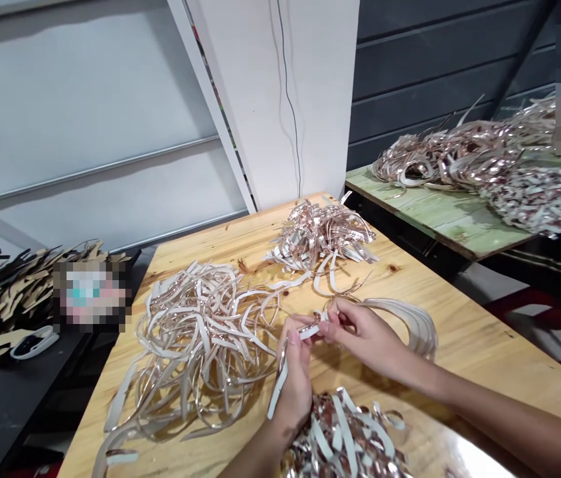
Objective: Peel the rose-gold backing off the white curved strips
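Both hands are together over the middle of the wooden table. My left hand (296,372) pinches a narrow strip (279,388), white on one side and shiny rose-gold on the other, whose tail hangs down beside the palm. My right hand (367,335) has thumb and fingers closed on the same strip a little to the right, where it looks folded or looped. Fingers hide part of that spot. Under my wrists lies a heap of curled, knotted-looking strip pieces (344,431). A smooth curved bundle of long strips (419,325) lies behind my right forearm.
A large tangled pile of strips (195,338) covers the table's left side; a shorter bunch (317,232) lies at the back. On the right, a green table (469,229) bears more heaps. A dark table (6,392) at left holds brown and black scraps. A white wall (310,99) stands behind.
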Action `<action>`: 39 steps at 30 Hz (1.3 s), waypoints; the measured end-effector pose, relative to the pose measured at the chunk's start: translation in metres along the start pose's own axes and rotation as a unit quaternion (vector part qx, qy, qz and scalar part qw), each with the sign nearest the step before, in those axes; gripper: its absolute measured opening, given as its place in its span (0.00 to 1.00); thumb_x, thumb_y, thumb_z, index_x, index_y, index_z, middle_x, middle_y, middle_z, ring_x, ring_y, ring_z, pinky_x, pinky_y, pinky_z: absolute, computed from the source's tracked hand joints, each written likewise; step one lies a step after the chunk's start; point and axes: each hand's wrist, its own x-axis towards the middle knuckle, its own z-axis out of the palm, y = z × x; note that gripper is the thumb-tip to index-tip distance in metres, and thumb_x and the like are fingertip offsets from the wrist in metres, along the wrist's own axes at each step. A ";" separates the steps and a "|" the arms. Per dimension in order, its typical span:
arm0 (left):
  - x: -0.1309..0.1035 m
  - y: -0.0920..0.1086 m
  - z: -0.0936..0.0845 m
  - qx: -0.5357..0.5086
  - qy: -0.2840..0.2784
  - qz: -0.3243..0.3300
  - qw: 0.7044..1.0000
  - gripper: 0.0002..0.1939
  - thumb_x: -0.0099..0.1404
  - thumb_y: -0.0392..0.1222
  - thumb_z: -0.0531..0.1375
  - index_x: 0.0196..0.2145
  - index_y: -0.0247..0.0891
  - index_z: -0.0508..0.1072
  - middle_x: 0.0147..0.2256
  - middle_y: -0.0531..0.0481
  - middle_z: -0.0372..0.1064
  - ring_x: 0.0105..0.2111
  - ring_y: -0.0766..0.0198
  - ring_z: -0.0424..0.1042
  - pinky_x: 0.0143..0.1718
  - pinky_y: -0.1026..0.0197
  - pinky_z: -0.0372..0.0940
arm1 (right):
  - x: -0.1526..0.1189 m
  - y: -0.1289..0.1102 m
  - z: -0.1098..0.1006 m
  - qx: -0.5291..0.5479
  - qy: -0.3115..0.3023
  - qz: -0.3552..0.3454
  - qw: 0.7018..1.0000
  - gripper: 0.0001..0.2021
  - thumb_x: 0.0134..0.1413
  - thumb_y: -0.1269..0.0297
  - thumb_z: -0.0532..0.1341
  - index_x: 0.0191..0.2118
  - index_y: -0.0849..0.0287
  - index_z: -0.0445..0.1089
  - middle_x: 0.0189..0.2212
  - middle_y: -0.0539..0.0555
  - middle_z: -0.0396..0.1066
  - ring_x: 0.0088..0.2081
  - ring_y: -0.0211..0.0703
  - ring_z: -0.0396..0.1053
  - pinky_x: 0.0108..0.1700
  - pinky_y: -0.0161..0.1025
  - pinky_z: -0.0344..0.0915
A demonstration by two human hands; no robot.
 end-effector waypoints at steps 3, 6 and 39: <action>0.000 0.001 -0.003 0.025 -0.018 0.017 0.999 0.21 0.73 0.61 0.55 0.39 0.39 0.73 0.38 0.50 0.69 0.40 0.60 0.70 0.47 0.59 0.67 | -0.002 0.000 0.000 -0.108 -0.037 -0.029 0.993 0.15 0.71 0.58 0.55 0.31 0.57 0.64 0.28 0.49 0.67 0.32 0.42 0.65 0.36 0.39 0.59; 0.000 0.004 -0.006 0.110 -0.061 0.055 0.991 0.21 0.75 0.60 0.53 0.39 0.39 0.72 0.37 0.49 0.68 0.39 0.59 0.68 0.45 0.59 0.65 | -0.005 -0.007 0.000 -0.154 -0.048 -0.049 0.986 0.15 0.71 0.63 0.53 0.29 0.56 0.60 0.26 0.47 0.63 0.29 0.41 0.62 0.33 0.38 0.55; 0.002 0.010 0.001 0.264 -0.052 0.057 0.961 0.21 0.76 0.58 0.52 0.35 0.39 0.72 0.31 0.50 0.69 0.32 0.60 0.66 0.39 0.60 0.61 | -0.003 -0.012 0.008 0.354 0.019 0.155 0.922 0.17 0.60 0.60 0.61 0.23 0.57 0.58 0.19 0.44 0.56 0.18 0.31 0.49 0.18 0.30 0.41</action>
